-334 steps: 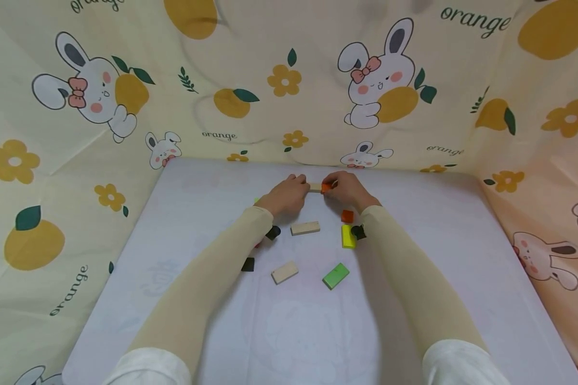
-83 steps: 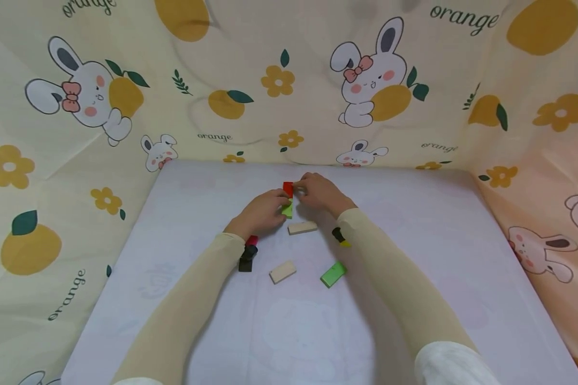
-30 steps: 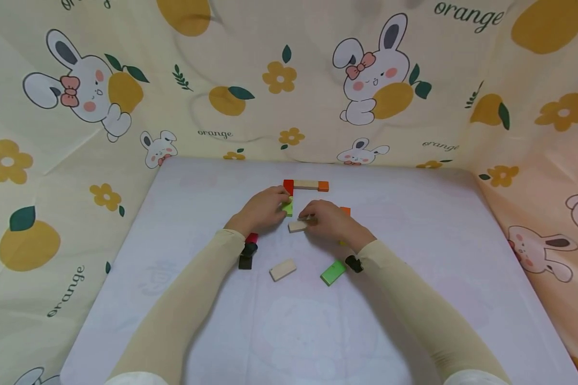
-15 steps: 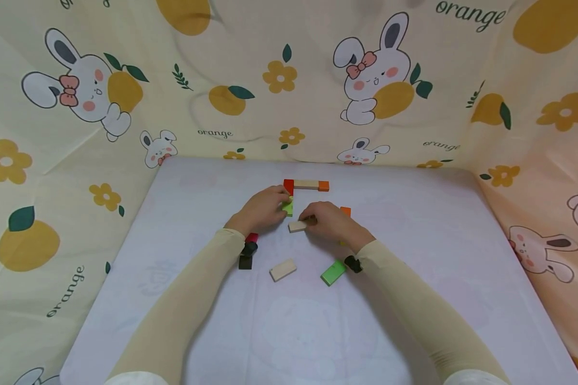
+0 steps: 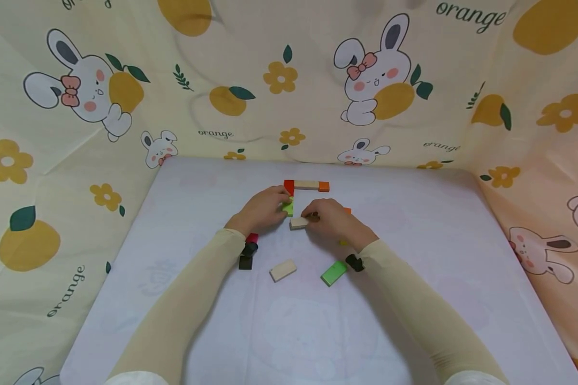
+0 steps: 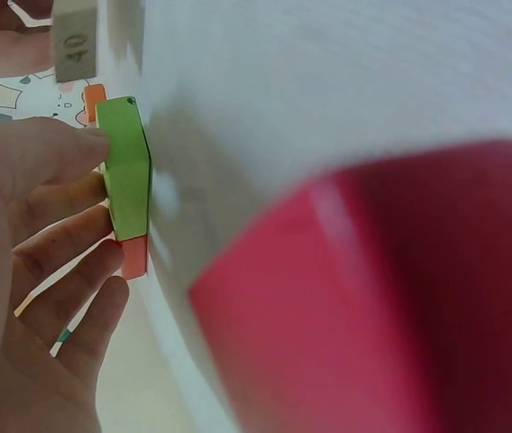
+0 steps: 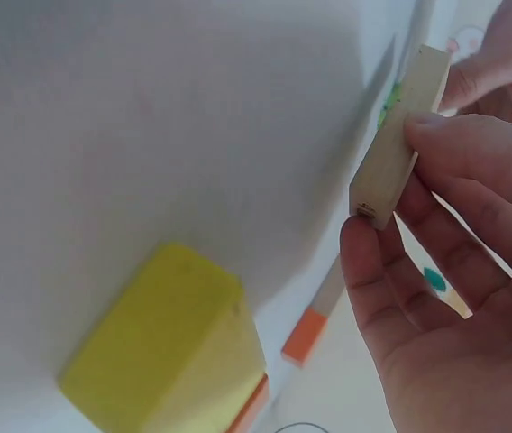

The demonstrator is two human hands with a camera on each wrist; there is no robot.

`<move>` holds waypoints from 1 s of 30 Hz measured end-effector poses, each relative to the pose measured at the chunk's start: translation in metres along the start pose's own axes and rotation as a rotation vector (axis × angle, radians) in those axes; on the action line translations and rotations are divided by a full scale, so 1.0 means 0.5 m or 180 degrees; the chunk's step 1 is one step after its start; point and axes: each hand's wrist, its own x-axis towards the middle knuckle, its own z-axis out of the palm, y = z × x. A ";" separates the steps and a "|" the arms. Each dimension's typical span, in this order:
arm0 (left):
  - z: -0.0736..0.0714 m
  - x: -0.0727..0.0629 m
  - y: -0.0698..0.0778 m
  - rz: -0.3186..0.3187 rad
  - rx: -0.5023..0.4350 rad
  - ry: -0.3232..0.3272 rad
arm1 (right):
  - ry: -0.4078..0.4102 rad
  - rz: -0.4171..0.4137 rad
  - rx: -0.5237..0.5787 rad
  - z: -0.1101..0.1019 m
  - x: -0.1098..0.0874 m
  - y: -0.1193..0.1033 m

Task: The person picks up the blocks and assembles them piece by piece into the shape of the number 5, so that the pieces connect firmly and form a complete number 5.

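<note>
My left hand [image 5: 262, 208] holds a light green block [image 6: 126, 171] between thumb and fingers, at the near end of a red block [image 5: 289, 186]. That red block meets the left end of a plain wooden block [image 5: 306, 185], whose right end carries an orange block [image 5: 324, 186]. Just right of the green block, my right hand [image 5: 334, 220] pinches a second plain wooden block [image 7: 400, 135], thumb on one side and fingers on the other. It is tilted in the right wrist view, close over the table; in the left wrist view its end shows a printed 40.
A third wooden block [image 5: 282, 270] and a darker green block [image 5: 334, 273] lie nearer on the white table [image 5: 289, 331]. A crimson block [image 6: 355, 289] and a black one [image 5: 245, 262] sit by the left wrist. A yellow block [image 7: 175, 343] and another orange one [image 5: 348, 210] are partly behind my right hand.
Since the oldest frame, the red and light green blocks have joined the row's left end. My right hand has left the red block, taken the wooden block and just raised it slightly. My left hand stays put.
</note>
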 end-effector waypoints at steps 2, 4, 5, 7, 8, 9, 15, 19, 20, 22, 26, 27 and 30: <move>-0.002 0.001 -0.002 -0.0005 0.0016 0.0012 | 0.0058 0.0008 0.0007 -0.009 0.001 -0.003; -0.003 0.002 -0.003 -0.0012 0.0026 0.0024 | 0.0095 -0.0003 -0.0014 -0.017 0.004 -0.005; -0.003 0.002 -0.004 -0.0018 0.0029 0.0028 | 0.0105 -0.0004 -0.0019 -0.020 0.006 -0.005; -0.003 0.002 -0.005 -0.0029 0.0012 0.0028 | 0.0105 0.0022 -0.0018 -0.025 0.010 -0.004; -0.002 0.003 -0.006 -0.0029 -0.0003 0.0022 | 0.0100 0.0040 -0.0015 -0.027 0.012 -0.004; -0.001 0.003 -0.006 -0.0026 -0.0019 0.0015 | 0.0090 0.0073 -0.0009 -0.028 0.013 -0.003; 0.000 0.003 -0.003 -0.0003 -0.0076 0.0022 | 0.0077 0.0226 -0.0016 -0.035 0.020 -0.001; 0.005 0.000 -0.002 0.0010 -0.0062 0.0032 | 0.0101 0.0247 -0.0023 -0.025 0.025 0.009; 0.006 0.000 -0.002 0.0007 -0.0049 0.0025 | 0.0095 0.0241 -0.0027 -0.023 0.027 0.012; 0.008 -0.001 -0.003 0.0008 -0.0038 0.0004 | 0.0086 0.0240 -0.0040 -0.018 0.032 0.018; 0.003 -0.001 -0.004 0.0047 -0.0028 0.0030 | 0.0101 0.0185 -0.0045 -0.013 0.042 0.028; 0.000 -0.001 -0.003 0.0065 -0.0043 0.0050 | 0.0120 0.0183 -0.0046 -0.012 0.044 0.030; -0.004 0.000 -0.002 0.0104 -0.0065 0.0090 | 0.0150 0.0187 -0.0027 -0.009 0.050 0.032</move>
